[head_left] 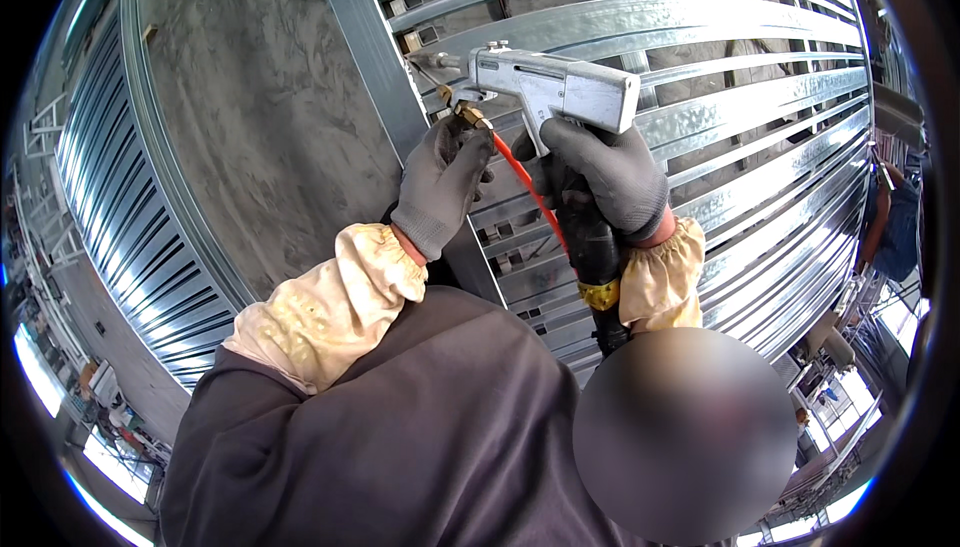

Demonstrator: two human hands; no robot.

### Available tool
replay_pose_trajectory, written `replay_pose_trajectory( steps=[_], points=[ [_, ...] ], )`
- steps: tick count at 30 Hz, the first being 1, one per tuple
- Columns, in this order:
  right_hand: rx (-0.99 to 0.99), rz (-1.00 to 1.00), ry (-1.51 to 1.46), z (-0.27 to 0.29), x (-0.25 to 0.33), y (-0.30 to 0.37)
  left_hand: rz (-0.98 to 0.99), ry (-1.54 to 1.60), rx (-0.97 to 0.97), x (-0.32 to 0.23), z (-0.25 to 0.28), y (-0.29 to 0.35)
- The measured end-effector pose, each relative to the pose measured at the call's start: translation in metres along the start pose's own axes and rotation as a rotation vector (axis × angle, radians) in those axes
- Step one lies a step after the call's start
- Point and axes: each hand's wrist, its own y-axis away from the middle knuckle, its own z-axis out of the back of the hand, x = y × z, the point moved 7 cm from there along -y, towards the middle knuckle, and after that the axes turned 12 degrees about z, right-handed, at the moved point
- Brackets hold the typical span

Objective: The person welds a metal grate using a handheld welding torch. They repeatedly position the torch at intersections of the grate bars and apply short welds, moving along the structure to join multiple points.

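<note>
My right hand (610, 175), in a dark grey glove, is closed round the grip of a silver-white welding gun (590, 89). The gun's nozzle (437, 61) points left, at the edge of a metal frame (370, 37). My left hand (437, 187), gloved alike, pinches near a brass fitting (478, 117) below the nozzle; its fingertips are partly hidden. From that fitting a red hose (525, 179) runs down beside the grip. A thick black cable sleeve (590, 242) with a yellow band (598, 294) hangs under my right hand.
Beneath the gun lies a panel of shiny galvanised metal slats (740, 127). Another slatted metal panel (135, 177) stands to the left, across a grey concrete floor (260, 97). Cream sleeve covers (345, 297) wrap my forearms. At the far right is a person in dark blue clothing (902, 222).
</note>
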Motion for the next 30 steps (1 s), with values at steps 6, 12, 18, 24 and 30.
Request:
replay_pose_trajectory(
  steps=[6, 12, 18, 24, 30],
  points=[
    [0.037, -0.028, 0.007, -0.0019, -0.0014, -0.0026, 0.009, -0.009, -0.007, 0.0031, 0.0025, -0.0065],
    [0.021, -0.036, 0.041, -0.0034, -0.0016, -0.0029, 0.015, 0.016, -0.005, -0.0002, 0.0011, -0.0025],
    [0.031, -0.052, 0.049, -0.0026, -0.003, -0.0035, 0.004, -0.005, -0.023, 0.0001, 0.0021, -0.0024],
    [0.028, -0.044, 0.032, -0.0023, -0.0055, -0.0038, -0.024, -0.052, -0.024, 0.0016, 0.0049, -0.0045],
    [0.031, -0.047, 0.046, -0.0023, -0.0052, -0.0023, -0.013, -0.06, -0.034, -0.0039, 0.0023, -0.0003]
  ],
)
